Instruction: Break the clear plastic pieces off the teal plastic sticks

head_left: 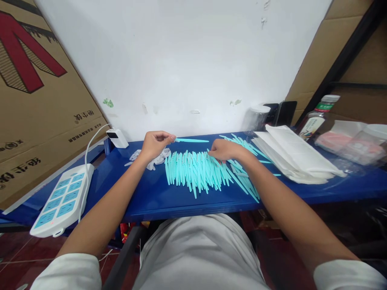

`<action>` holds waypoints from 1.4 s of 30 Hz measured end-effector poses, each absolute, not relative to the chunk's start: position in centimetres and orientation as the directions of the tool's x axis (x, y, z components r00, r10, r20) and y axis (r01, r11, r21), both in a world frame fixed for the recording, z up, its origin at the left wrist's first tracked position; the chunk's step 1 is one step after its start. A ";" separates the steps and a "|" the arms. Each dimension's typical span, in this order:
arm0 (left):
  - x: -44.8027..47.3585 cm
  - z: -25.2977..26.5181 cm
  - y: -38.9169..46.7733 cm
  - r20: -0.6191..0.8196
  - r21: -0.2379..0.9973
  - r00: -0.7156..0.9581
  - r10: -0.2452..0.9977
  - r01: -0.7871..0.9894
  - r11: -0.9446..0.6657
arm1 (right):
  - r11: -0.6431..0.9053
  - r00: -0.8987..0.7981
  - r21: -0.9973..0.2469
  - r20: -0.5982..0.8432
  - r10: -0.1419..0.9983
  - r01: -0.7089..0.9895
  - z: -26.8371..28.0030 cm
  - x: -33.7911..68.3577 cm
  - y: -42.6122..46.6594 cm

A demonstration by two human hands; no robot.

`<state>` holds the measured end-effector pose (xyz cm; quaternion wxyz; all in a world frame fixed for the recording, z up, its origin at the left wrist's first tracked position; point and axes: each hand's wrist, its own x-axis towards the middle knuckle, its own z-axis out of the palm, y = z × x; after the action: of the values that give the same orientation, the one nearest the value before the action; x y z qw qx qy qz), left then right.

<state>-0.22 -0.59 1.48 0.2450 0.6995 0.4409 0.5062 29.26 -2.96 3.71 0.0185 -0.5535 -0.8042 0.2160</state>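
My left hand (157,143) pinches a turquoise eyebrow razor (193,140) by its head end, the slim handle pointing right above the pile. Below it lies a broad row of similar turquoise razors (193,171), packed side by side on the blue table (148,197). At the right part of this row, my right hand (223,151) is closed with its fingertips down among the razors; whether it grips one is hidden. Small translucent caps (157,161) lie in a heap beside my left wrist. More loose razors (246,183) are scattered under and beyond my right forearm.
A white power strip (62,201) and a small white device (117,138) with a cable are at left. White sheets or bags (298,155), a clear jar (256,119), a labelled bottle (317,117) and a plastic container (363,143) stand at right. Behind rises a white wall (187,68).
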 end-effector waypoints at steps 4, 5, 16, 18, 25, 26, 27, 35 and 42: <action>0.1 1.6 -0.9 0.484 0.781 0.119 0.867 0.388 -0.489 | 0.275 -0.423 -0.444 -0.279 0.862 0.853 3.3 29.4 -2.7; 0.2 1.5 -0.9 0.483 0.779 0.122 0.867 0.392 -0.489 | 0.282 -0.427 -0.443 -0.271 0.863 0.851 3.1 29.5 -2.5; 0.3 0.6 -0.6 0.462 0.779 0.195 0.865 0.377 -0.501 | 0.596 -0.393 -0.549 0.450 0.802 0.586 3.4 29.0 -2.2; 0.5 0.7 -0.8 0.463 0.772 0.222 0.858 0.375 -0.514 | 0.640 -0.494 -0.571 0.413 0.765 0.514 3.4 28.5 -2.9; 0.9 1.1 -1.3 0.418 0.735 0.333 0.845 0.422 -0.530 | 0.670 -0.641 -0.626 0.331 0.692 0.400 2.9 27.6 -3.5; 0.8 1.1 -1.3 0.414 0.730 0.342 0.844 0.429 -0.532 | 0.667 -0.649 -0.627 0.319 0.691 0.402 2.9 27.5 -3.5; 0.7 1.2 -1.2 0.413 0.724 0.345 0.843 0.438 -0.533 | 0.663 -0.654 -0.627 0.306 0.692 0.409 2.9 27.6 -3.5; -3.2 2.0 0.3 0.568 0.414 0.182 0.803 0.780 -0.469 | 0.525 -0.508 -0.582 0.211 0.835 0.621 3.7 28.8 -3.2; -4.4 1.2 0.7 0.447 -0.029 0.216 0.868 0.973 -0.227 | 0.382 -0.415 -0.361 -0.016 0.910 0.851 3.7 28.8 -3.4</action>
<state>-4.35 0.71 1.18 -0.1537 0.7643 0.6024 0.1711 28.77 -3.38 3.73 0.0928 -0.5328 -0.8260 0.1589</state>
